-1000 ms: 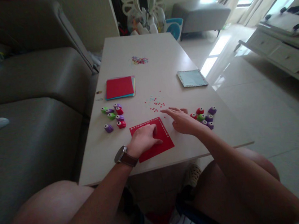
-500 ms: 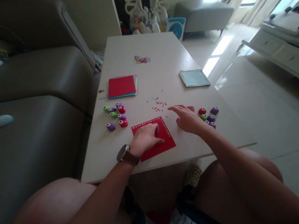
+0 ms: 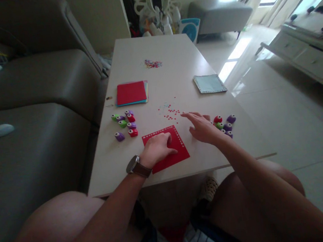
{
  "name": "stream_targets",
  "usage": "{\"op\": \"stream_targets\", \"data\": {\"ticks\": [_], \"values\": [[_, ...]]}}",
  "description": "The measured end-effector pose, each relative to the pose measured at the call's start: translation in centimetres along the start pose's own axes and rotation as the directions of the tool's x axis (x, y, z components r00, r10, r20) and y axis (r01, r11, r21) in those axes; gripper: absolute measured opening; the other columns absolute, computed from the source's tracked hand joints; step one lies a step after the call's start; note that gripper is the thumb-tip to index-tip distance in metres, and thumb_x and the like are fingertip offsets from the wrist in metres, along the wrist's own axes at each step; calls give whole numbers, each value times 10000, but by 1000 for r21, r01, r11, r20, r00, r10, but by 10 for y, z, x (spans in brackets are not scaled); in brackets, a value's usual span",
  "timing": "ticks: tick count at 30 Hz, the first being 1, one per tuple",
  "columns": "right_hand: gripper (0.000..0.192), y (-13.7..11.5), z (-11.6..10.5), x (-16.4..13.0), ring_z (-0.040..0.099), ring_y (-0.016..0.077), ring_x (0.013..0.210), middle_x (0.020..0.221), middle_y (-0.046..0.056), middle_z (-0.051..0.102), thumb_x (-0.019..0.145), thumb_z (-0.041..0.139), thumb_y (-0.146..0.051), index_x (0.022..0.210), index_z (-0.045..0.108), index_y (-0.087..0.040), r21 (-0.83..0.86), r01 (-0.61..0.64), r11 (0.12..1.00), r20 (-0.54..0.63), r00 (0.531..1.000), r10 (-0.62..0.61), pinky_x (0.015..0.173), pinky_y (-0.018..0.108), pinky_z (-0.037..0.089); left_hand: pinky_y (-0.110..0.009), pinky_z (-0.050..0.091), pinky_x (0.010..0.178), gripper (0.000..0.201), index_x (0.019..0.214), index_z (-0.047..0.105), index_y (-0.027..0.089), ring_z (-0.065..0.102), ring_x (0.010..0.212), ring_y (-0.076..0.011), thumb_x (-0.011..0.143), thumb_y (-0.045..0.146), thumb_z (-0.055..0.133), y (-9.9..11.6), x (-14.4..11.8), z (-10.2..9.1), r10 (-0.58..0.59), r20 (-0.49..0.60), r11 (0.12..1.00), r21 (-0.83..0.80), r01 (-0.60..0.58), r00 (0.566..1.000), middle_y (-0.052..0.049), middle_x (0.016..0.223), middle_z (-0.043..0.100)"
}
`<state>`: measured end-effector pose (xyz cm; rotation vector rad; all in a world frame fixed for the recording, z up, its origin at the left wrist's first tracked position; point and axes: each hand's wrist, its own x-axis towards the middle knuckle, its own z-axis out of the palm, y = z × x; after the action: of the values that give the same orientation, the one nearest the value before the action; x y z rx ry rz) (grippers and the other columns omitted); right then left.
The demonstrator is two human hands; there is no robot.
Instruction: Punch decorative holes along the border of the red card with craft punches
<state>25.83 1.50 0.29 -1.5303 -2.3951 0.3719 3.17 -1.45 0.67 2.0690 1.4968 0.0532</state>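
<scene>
A red paper sheet (image 3: 172, 159) lies near the table's front edge, with a row of small punched holes along its far and right sides. On it rests my left hand (image 3: 159, 146), thumb and fingers apart, covering part of the paper. My right hand (image 3: 200, 126) is over the table to the right of the sheet, index finger stretched out. Its fingertip is beside a scatter of small red paper bits (image 3: 172, 112), mixed with some pale blue ones. Just right of that hand stand several small craft punches (image 3: 228, 127) in purple, green and red, partly hidden by it.
More craft punches (image 3: 123, 123) stand at the left of the table. Behind them lies a stack of coloured paper (image 3: 131, 93), red on top. A pale blue punched sheet (image 3: 210, 84) is at the right edge. Multicoloured paper bits (image 3: 153, 63) are heaped farther back. A sofa (image 3: 31, 141) flanks the left side.
Both hands stay almost where they were. One loose red bit near the sheet's far right corner appears slightly farther away from the sheet.
</scene>
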Motion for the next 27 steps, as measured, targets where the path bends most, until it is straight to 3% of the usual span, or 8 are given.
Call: {"op": "stream_targets", "data": {"ticks": [4, 11, 17, 20, 23, 27], "values": [[447, 8, -10, -4, 534, 348, 1213, 1242, 134, 668, 803, 558, -203, 1244, 635, -197, -79, -28, 997, 26, 999, 30, 987, 516, 427, -337, 353, 607, 330, 807, 526, 250, 607, 759, -225, 736, 420, 800, 0, -1, 0, 33, -19, 999, -14, -33, 999, -23, 860, 668], [491, 21, -11, -12, 610, 277, 1051, 1083, 123, 660, 703, 547, -73, 1174, 647, -173, -27, -1, 1000, 144, 990, 4, 914, 385, 470, -315, 350, 602, 332, 812, 541, 235, 587, 734, -191, 735, 415, 809, -2, -1, 3, 51, -35, 999, -9, -51, 998, -21, 846, 666], [390, 6, -17, -13, 639, 245, 942, 1036, 99, 677, 759, 545, -74, 1121, 633, -190, 13, 22, 1000, 59, 998, -23, 829, 356, 477, -315, 392, 630, 312, 839, 594, 213, 616, 756, -212, 753, 431, 800, 1, -2, 0, 56, -33, 998, -20, -56, 998, -32, 848, 677], [403, -13, -19, -16, 647, 219, 923, 1108, 90, 673, 792, 556, -75, 1169, 606, -207, 110, 102, 989, 0, 995, -103, 802, 337, 482, -329, 450, 698, 293, 938, 609, 204, 640, 823, -225, 806, 412, 766, 5, -4, -5, 82, -122, 982, -162, -102, 989, -52, 923, 697], [366, -32, -16, -20, 651, 208, 910, 1076, 71, 683, 834, 604, -104, 1181, 596, -221, 189, 204, 961, -52, 979, -198, 784, 324, 487, -318, 497, 749, 336, 1051, 591, 203, 659, 888, -207, 838, 414, 741, 8, -3, -7, 119, -223, 894, -400, -202, 968, -72, 1056, 704], [396, -44, -8, -23, 648, 210, 961, 1065, 71, 682, 859, 612, -81, 1225, 581, -229, 258, 338, 905, -123, 941, -317, 828, 332, 504, -289, 527, 726, 345, 1029, 598, 196, 683, 849, -179, 804, 384, 779, 6, -2, -7, 157, -190, 751, -614, -241, 969, -58, 1010, 723]]}}
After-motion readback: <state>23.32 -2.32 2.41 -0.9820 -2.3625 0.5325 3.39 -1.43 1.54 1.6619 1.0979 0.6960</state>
